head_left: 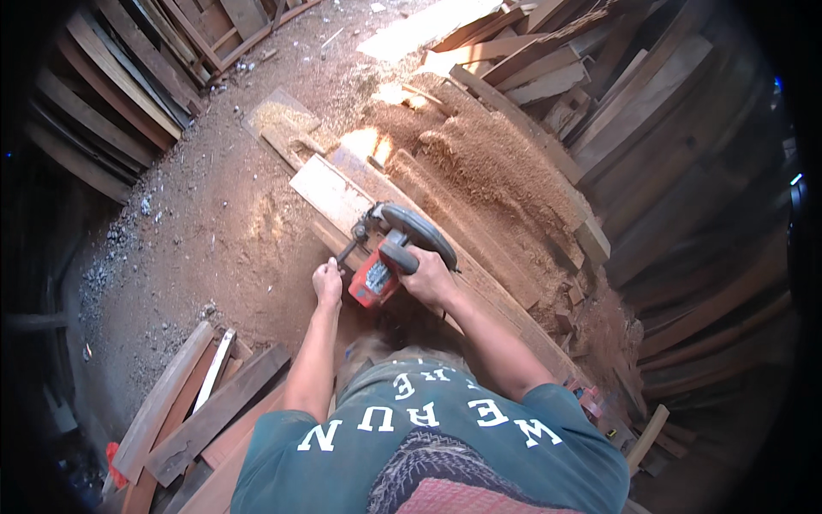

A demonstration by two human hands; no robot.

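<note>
Grips the black side handle (pixel 347 252) with left hand (pixel 327 282), fingers curled snugly around its end. Holds the circular saw (pixel 395 239) at the visible lower-right end of the pale board (pixel 332 190), blade guard (pixel 421 228) aligned with the board's long axis, upper left to lower right, red motor housing (pixel 373 280) pointing lower left. Clasps the rear handle (pixel 399 257) with right hand (pixel 429 278), fingertips hidden. Apparently sawing lengthwise, beside heaped sawdust (pixel 514 171); calls next for steady, level, two-handed guiding along the board.
</note>
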